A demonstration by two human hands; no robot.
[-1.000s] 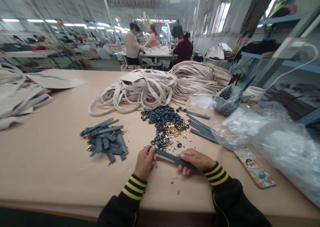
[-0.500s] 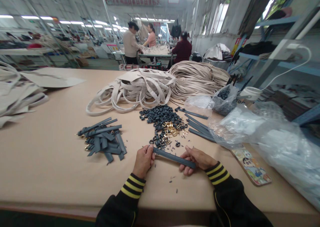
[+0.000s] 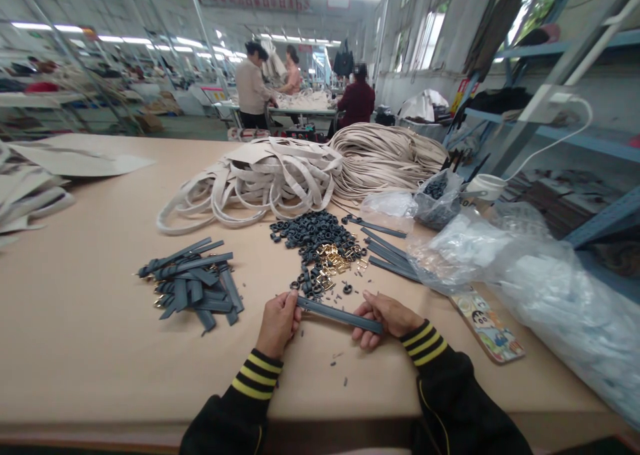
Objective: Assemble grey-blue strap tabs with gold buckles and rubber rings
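Grey strap [image 3: 336,312] gripped by left hand [image 3: 277,324], right hand [image 3: 393,317]; clear bag [image 3: 454,183] holds dark pieces [image 3: 434,189].

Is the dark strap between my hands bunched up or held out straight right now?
Held straight: the dark strap runs in one nearly unbent line from the left hand to the right hand.

Strap [image 3: 340,313] end: hidden by left hand [image 3: 277,325] | fabric pile [image 3: 30,196]: cut off left | banner lettering [image 3: 255,1]: blurred

dark grey strap [image 3: 340,313] | narrow, straight | slants down rightward | spans left hand [image 3: 276,325] to right hand [image 3: 394,316]
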